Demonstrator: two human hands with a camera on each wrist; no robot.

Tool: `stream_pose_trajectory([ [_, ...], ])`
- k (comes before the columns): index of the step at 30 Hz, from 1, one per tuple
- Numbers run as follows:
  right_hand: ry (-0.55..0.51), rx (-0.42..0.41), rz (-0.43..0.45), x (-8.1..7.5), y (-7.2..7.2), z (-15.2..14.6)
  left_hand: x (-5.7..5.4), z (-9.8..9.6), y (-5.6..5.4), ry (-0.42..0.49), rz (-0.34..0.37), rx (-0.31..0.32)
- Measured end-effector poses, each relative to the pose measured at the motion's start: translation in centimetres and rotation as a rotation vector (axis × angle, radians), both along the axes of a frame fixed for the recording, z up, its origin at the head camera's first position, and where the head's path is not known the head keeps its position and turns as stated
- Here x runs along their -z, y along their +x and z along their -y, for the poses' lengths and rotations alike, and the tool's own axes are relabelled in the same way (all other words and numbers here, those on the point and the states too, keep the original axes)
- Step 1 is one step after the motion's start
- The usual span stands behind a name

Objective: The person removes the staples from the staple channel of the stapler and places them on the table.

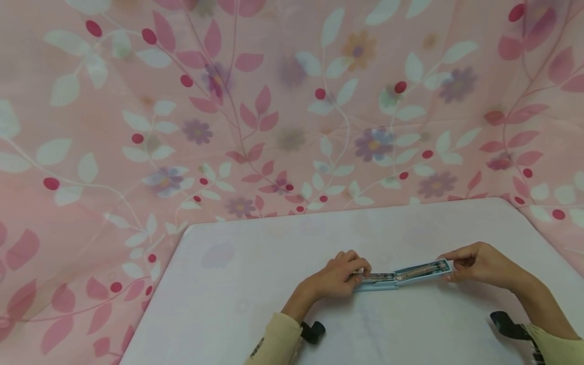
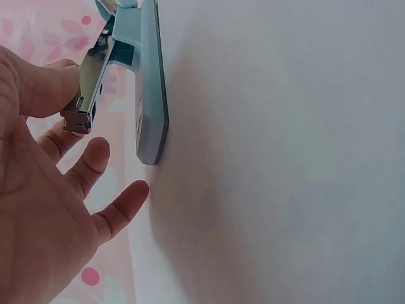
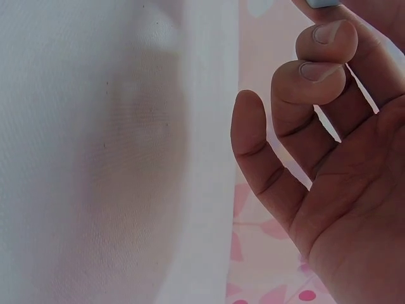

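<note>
A light blue stapler (image 1: 422, 272) is swung wide open, its top cover stretched out to the right and showing the metal inside. My left hand (image 1: 339, 276) pinches the metal staple magazine (image 2: 95, 73) between thumb and forefinger; the other fingers are spread. Below the magazine, apart from it at the front end, lies the stapler's blue base (image 2: 152, 95). My right hand (image 1: 488, 263) pinches the far end of the cover. Only a small pale blue corner of the stapler (image 3: 324, 2) shows in the right wrist view, above the loosely bent fingers.
A white-covered table (image 1: 219, 304) lies under both hands. Behind it and at its sides hangs a pink cloth (image 1: 274, 111) with flowers and leaves. Black straps (image 1: 314, 332) sit at both wrists, by the light sleeves.
</note>
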State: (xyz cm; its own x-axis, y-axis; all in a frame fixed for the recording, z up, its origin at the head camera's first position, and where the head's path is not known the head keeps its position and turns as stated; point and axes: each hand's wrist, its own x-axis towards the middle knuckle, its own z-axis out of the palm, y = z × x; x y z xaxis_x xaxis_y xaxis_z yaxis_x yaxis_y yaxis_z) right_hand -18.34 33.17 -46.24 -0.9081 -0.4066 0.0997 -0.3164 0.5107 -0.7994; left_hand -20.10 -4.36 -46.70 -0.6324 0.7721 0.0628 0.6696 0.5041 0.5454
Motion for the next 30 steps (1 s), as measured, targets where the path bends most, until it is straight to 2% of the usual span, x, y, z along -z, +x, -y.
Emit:
stream_pose_trajectory([
  [8, -0.006, -0.001, -0.021, 0.07, 0.02, -0.05, 0.22, 0.24, -0.17, 0.068, -0.019, 0.033],
  [18, -0.004, 0.005, 0.021, -0.01, 0.02, 0.02, 0.64, 0.05, -0.17, 0.131, -0.089, 0.059],
  [25, -0.003, -0.013, 0.013, -0.01, 0.04, -0.02, 0.6, -0.31, -0.24, 0.215, -0.12, 0.05],
  [30, 0.008, -0.016, 0.005, -0.1, 0.06, -0.01, 0.52, -0.13, -0.14, 0.238, -0.133, 0.029],
])
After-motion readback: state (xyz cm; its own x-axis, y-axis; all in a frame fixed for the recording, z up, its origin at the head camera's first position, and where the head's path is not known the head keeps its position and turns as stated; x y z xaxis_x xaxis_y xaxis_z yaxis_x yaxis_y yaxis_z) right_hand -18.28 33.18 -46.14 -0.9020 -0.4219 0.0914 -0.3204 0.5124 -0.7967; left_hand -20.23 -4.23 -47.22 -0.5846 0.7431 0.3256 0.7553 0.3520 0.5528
